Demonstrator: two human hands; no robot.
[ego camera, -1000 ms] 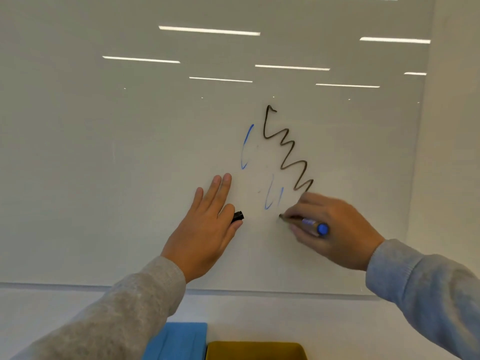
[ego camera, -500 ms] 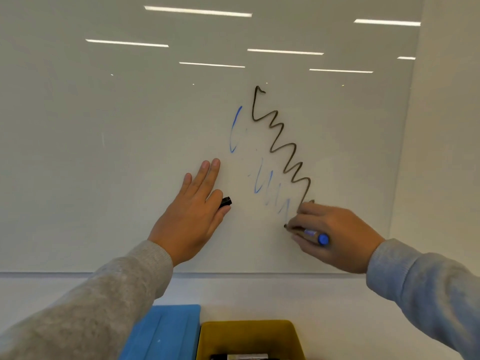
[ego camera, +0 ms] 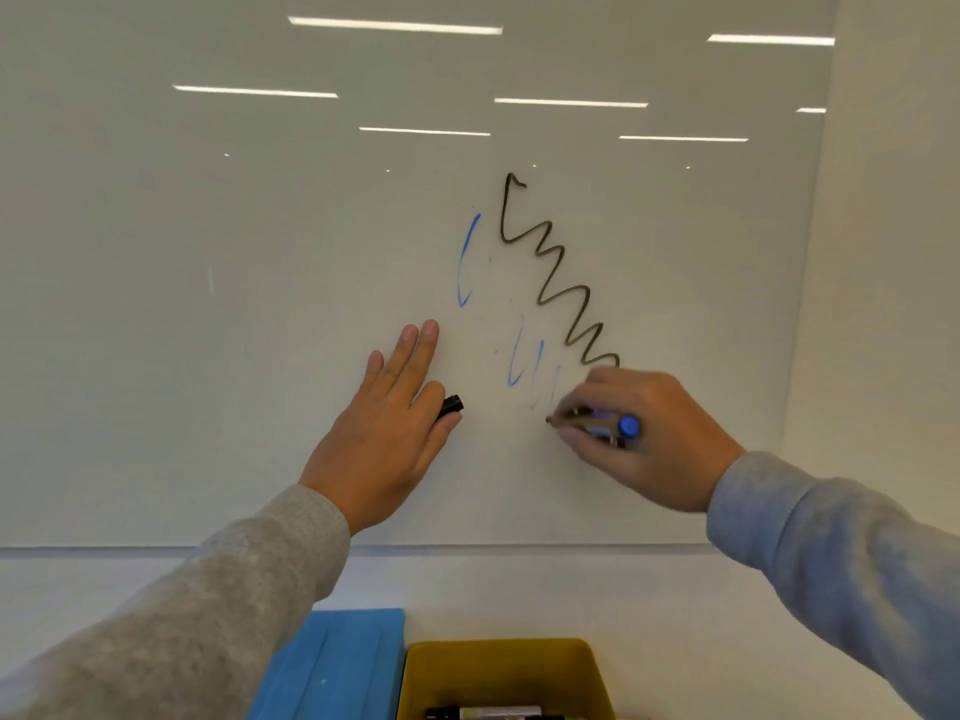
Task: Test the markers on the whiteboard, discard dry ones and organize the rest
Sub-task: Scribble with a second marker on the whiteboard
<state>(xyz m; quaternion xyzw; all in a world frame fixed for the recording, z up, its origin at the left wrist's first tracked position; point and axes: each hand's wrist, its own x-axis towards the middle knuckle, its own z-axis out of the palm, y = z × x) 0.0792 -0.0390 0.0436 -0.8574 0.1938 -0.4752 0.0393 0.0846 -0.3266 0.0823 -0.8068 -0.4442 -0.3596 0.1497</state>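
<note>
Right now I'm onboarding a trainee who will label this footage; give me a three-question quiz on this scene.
1. True or false: the right hand holds the blue-capped marker with its tip at the whiteboard.
2. Which mark is boldest? A) the dark zigzag B) the blue strokes
3. Fill in: the left hand pinches a black ____.

Key: 1 true; 2 A; 3 cap.

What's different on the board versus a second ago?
The right hand has carried the blue marker down and to the right, adding more faint blue strokes beside the dark squiggle. Unchanged: the left hand stays flat on the whiteboard, the black cap in its grip.
</note>
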